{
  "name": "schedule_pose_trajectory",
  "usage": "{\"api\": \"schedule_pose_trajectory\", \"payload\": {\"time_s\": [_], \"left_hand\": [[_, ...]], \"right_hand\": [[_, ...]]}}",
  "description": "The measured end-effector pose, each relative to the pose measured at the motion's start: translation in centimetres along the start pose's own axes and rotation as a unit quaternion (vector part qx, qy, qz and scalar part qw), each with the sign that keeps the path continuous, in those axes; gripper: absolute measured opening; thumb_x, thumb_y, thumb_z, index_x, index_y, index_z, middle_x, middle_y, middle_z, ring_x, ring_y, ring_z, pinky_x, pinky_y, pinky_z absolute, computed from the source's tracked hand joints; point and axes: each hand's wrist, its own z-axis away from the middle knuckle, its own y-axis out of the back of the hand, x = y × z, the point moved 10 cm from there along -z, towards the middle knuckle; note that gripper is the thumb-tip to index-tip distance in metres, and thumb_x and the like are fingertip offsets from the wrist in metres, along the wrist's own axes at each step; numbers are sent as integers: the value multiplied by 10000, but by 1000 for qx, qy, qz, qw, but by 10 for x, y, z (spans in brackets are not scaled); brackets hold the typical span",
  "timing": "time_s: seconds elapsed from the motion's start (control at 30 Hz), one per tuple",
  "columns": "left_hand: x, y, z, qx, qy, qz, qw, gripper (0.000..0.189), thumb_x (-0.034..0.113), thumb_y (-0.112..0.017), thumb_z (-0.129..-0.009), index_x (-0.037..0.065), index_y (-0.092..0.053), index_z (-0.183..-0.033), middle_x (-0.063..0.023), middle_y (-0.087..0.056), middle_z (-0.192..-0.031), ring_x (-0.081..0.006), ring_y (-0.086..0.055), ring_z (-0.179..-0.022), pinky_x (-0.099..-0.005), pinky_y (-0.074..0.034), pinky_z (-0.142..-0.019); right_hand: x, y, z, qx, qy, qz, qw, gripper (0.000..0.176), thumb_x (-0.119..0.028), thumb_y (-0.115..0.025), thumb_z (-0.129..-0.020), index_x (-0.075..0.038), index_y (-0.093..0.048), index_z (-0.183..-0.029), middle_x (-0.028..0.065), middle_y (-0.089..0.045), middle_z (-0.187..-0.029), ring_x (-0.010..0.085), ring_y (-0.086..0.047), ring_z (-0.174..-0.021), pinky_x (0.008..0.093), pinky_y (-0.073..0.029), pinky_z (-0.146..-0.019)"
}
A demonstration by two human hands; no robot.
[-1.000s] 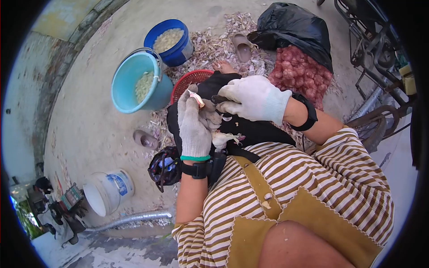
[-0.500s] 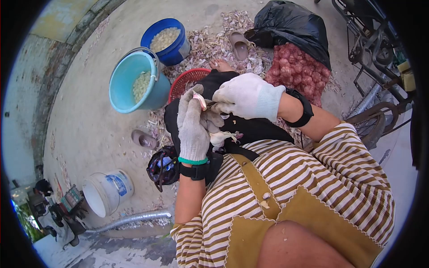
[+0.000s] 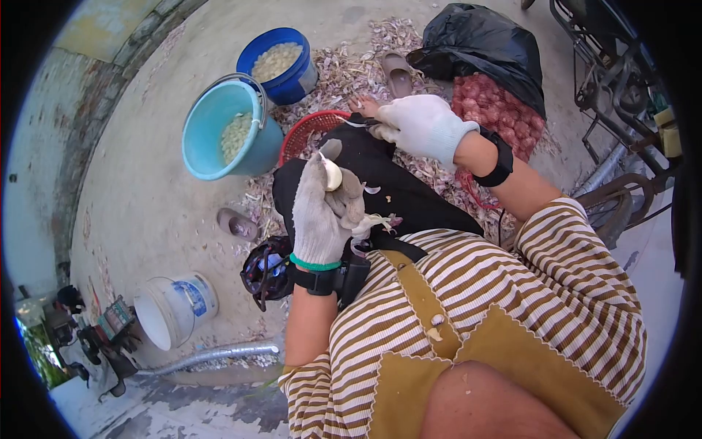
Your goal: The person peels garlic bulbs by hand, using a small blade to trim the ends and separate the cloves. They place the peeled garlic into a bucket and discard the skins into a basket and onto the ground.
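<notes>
My left hand, in a greyish glove, is closed round a pale peeled garlic clove held between thumb and fingers. Under that palm, garlic with a stalk shows partly. My right hand, also gloved, is closed on a small knife with a dark part and a thin blade, above the dark trousers. Beyond it a red basket holds peelings. Peeled cloves lie in the turquoise bucket and the blue bucket.
A red net sack of garlic sits under a black plastic bag at upper right. Peelings and two sandals lie on the ground. A white bucket lies at lower left; a bicycle stands at right.
My right hand has moved up and away from my left hand, with the knife now showing. The clove in my left hand now shows a pale bare surface where pinkish skin was.
</notes>
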Motion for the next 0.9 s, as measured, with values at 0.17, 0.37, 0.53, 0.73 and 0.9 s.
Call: {"api": "schedule_pose_trajectory", "payload": {"time_s": [0.17,0.37,0.53,0.73,0.9], "left_hand": [[6,19,-6,68,-40,-30,996,350,315,-422,-1013,40,-493,-1217,-93,-618,-737,-149,-535,-451,-233,-389,-369],[-9,34,-12,77,-18,-20,997,353,382,-477,-992,54,-542,-1105,-27,-497,-630,-115,-422,-401,-220,-322,-342],[-1,48,-7,201,-44,-159,966,278,337,-530,-977,65,-588,-969,23,-432,-618,-68,-394,-407,-214,-323,-355],[14,35,0,219,-95,-314,919,221,286,-577,-951,66,-598,-938,16,-493,-649,-62,-457,-435,-227,-355,-366],[21,40,3,194,-121,-353,907,214,278,-587,-946,66,-602,-929,14,-490,-632,-78,-470,-431,-236,-356,-375]], "right_hand": [[-12,-2,12,-61,0,3,998,355,-391,-552,-895,-59,-632,-993,153,-655,-857,342,-647,-836,445,-508,-699],[-66,-5,27,-105,104,37,988,329,-392,-549,-902,-91,-604,-1023,129,-643,-916,291,-668,-855,427,-527,-669],[-83,-16,21,-136,140,89,977,297,-361,-565,-895,-82,-600,-990,108,-649,-904,287,-676,-831,429,-541,-662],[-91,-10,18,-104,167,109,974,258,-333,-576,-882,-88,-638,-933,89,-675,-890,276,-683,-839,429,-546,-674],[-95,-7,21,-105,192,93,971,234,-321,-573,-876,-112,-651,-945,78,-676,-878,280,-679,-828,424,-540,-669]]}}
